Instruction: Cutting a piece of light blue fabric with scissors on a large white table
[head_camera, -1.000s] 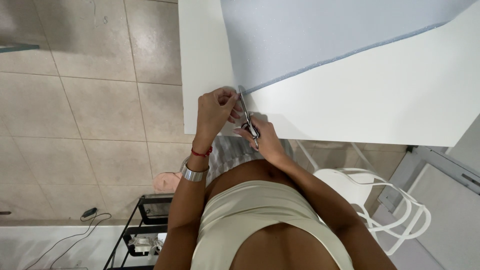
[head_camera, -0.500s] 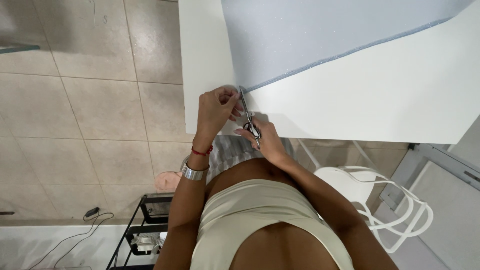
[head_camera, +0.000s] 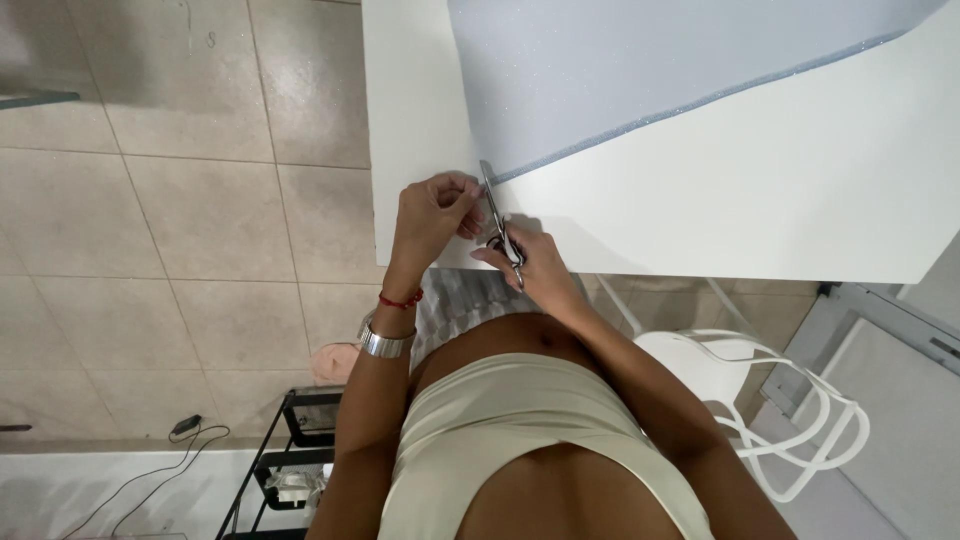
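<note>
A pale blue-grey sheet (head_camera: 640, 70) with a glittery edge lies on a white table (head_camera: 780, 200). My right hand (head_camera: 525, 262) grips metal scissors (head_camera: 497, 215), blades pointing away from me at the sheet's near corner. My left hand (head_camera: 432, 212) pinches the sheet's edge just left of the blades. A red string and a silver bangle sit on my left wrist.
A white wire chair (head_camera: 770, 410) stands under the table at the right. Beige floor tiles (head_camera: 180, 200) spread to the left. A black wire rack (head_camera: 285, 460) and a cable (head_camera: 150, 475) lie at the lower left.
</note>
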